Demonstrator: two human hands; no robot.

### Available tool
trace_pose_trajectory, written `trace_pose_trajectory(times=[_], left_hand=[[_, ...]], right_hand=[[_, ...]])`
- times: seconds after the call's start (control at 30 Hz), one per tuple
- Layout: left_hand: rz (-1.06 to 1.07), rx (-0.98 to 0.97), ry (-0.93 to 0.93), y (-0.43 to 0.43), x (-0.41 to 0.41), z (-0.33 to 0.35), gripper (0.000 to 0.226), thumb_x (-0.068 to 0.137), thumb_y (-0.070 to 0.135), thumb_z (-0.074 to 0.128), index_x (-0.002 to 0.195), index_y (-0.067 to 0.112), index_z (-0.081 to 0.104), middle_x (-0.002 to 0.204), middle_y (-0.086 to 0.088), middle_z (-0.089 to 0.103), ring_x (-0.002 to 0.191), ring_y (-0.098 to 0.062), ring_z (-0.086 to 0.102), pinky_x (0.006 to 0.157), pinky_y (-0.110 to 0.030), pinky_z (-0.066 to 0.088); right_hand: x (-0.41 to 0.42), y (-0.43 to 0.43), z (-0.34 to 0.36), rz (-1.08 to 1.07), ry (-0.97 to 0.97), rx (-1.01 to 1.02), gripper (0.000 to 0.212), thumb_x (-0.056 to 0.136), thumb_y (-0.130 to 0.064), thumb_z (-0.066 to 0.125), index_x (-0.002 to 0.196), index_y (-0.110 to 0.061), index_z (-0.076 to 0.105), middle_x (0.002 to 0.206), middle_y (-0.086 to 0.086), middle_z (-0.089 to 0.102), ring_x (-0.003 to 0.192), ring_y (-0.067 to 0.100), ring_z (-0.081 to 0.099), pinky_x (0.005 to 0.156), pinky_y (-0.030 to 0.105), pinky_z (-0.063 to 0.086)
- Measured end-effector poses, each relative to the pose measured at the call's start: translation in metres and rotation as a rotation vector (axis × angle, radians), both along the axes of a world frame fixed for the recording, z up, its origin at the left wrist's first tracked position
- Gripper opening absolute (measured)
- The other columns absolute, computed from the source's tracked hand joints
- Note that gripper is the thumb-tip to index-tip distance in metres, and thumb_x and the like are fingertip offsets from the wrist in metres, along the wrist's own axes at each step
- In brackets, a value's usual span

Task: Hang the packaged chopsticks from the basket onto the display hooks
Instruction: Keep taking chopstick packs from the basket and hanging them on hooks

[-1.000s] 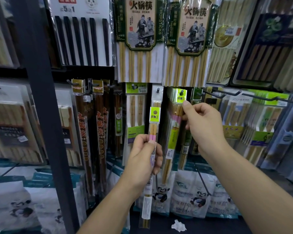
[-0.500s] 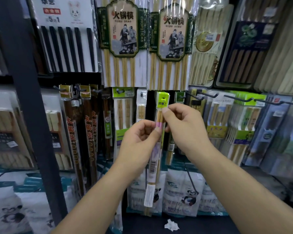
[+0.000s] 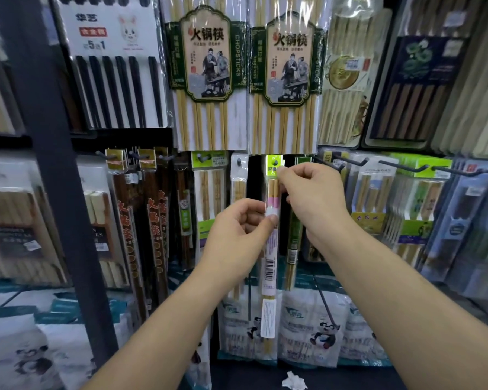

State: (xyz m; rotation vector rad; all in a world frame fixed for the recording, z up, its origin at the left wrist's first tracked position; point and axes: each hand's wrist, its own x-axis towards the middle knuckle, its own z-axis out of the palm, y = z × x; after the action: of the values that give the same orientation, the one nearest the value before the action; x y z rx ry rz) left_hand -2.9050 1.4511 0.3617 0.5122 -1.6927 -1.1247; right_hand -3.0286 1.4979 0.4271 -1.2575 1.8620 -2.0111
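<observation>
2 pinches on chopstick pack [image 3: 268,273] — left hand [image 3: 237,237] midway, right hand [image 3: 313,201] top.

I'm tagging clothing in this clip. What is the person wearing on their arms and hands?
Nothing shows. The left hand and right hand are bare: no gloves, rings, watch or bracelet. No sleeve reaches into the frame on either arm.
</observation>
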Motion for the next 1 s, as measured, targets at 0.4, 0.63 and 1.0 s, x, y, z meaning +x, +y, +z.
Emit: trace_pose_trajectory(times=[0.4, 0.63, 1.0], left_hand=[[0.050, -0.056, -0.039, -0.001, -0.001, -0.005, 0.009, 0.094, 0.026, 0.073, 0.101, 0.029, 0.069, 0.083, -0.001, 0.070, 0.069, -0.006, 0.064, 0.062, -0.020, 0.055], [0.417, -0.586, -0.443, 0.008, 0.005, -0.004, 0.021, 0.101, 0.042, 0.049, 0.110, 0.025, 0.059, 0.100, 0.010, 0.057, 0.086, -0.010, 0.056, 0.073, -0.035, 0.054], [-0.159, 0.227, 0.018, -0.009, -0.042, -0.001, 0.068, 0.103, 0.060, 0.042, 0.162, 0.039, 0.015, 0.163, 0.015, 0.030, 0.143, -0.002, 0.032, 0.117, -0.029, 0.028]], right_hand=[[-0.008, -0.008, -0.008, 0.002, 0.017, -0.020, 0.025, 0.092, -0.023, 0.069, 0.072, -0.007, 0.071, 0.075, 0.004, 0.071, 0.077, -0.011, 0.064, 0.087, 0.041, 0.058], [-0.013, -0.001, -0.025, 0.002, 0.136, -0.054, 0.015, 0.094, -0.035, 0.067, 0.083, -0.025, 0.066, 0.071, -0.017, 0.065, 0.063, -0.005, 0.058, 0.057, 0.011, 0.045], [-0.012, -0.006, -0.093, 0.386, 0.161, 0.092, 0.072, 0.097, -0.070, 0.023, 0.162, -0.039, 0.012, 0.165, -0.025, 0.019, 0.145, -0.014, 0.020, 0.123, 0.028, 0.021]])
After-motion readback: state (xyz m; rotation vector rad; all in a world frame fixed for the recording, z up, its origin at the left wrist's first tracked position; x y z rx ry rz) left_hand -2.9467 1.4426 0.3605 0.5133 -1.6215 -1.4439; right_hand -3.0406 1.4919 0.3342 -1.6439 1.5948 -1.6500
